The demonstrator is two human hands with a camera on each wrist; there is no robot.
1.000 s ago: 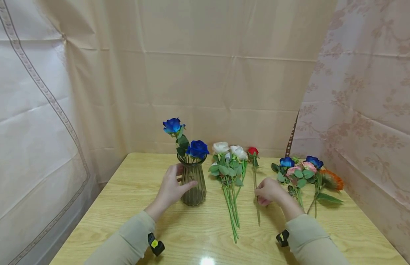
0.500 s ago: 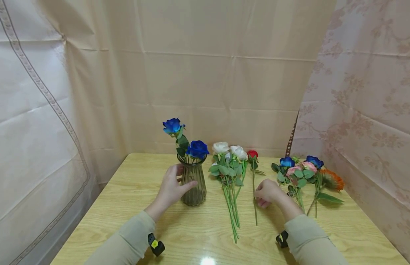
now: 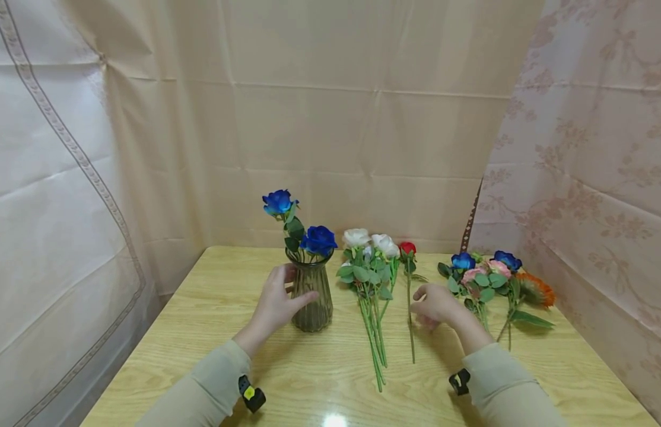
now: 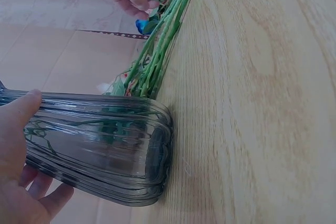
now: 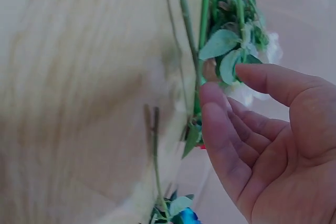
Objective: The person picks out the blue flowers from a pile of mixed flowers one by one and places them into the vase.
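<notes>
A ribbed, smoky glass vase (image 3: pixel 312 299) stands upright with two blue roses (image 3: pixel 318 240) in it. My left hand (image 3: pixel 277 305) holds it from the left, the thumb (image 4: pixel 25 106) on one side and the fingers on the other. To the right, a red rose (image 3: pixel 407 248) lies with its stem toward me. Right beside that stem is my right hand (image 3: pixel 436 305), thumb and fingers parted with nothing pinched between them, as the right wrist view shows. Between the vase and the red rose lies a bunch of white flowers (image 3: pixel 385 245) with long green stems.
At the right of the wooden table (image 3: pixel 309 388) lie more blue roses (image 3: pixel 463 261), pink flowers (image 3: pixel 499 268) and an orange flower (image 3: pixel 539 290). A beige curtain (image 3: pixel 309 130) hangs behind the table, with patterned cloth (image 3: pixel 592 178) at the right.
The red rose's stem end has shifted slightly left. My right hand has loosened its pinch on the stem, its fingers spreading apart. My left hand and the vase have stayed put.
</notes>
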